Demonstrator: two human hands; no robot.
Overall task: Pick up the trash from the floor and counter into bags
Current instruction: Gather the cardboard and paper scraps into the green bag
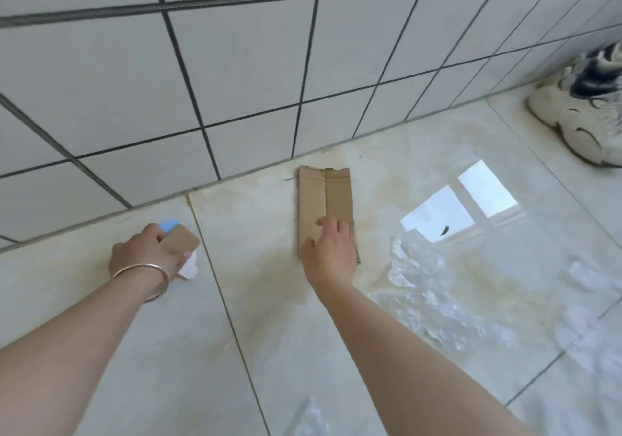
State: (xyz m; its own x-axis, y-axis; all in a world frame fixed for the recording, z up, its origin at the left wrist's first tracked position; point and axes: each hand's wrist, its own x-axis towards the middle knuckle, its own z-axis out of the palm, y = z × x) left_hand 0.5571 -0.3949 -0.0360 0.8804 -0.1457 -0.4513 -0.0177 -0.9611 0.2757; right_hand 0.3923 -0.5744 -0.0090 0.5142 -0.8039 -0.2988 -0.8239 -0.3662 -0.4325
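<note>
A torn strip of brown cardboard (323,200) lies flat on the glossy floor close to the tiled wall. My right hand (331,250) rests on its near end with fingers spread over it. My left hand (148,250), with a bangle on the wrist, grips a small bundle of trash (180,240): a brown cardboard scrap, something light blue and white paper. A clear plastic bag (437,294) lies crumpled on the floor to the right of my right arm.
A white tiled wall (235,65) with dark grout rises just behind the cardboard. A worn white and navy sneaker (585,105) sits by the wall at the far right. More clear plastic (309,415) shows at the bottom edge. A window reflection (461,203) glares on the floor.
</note>
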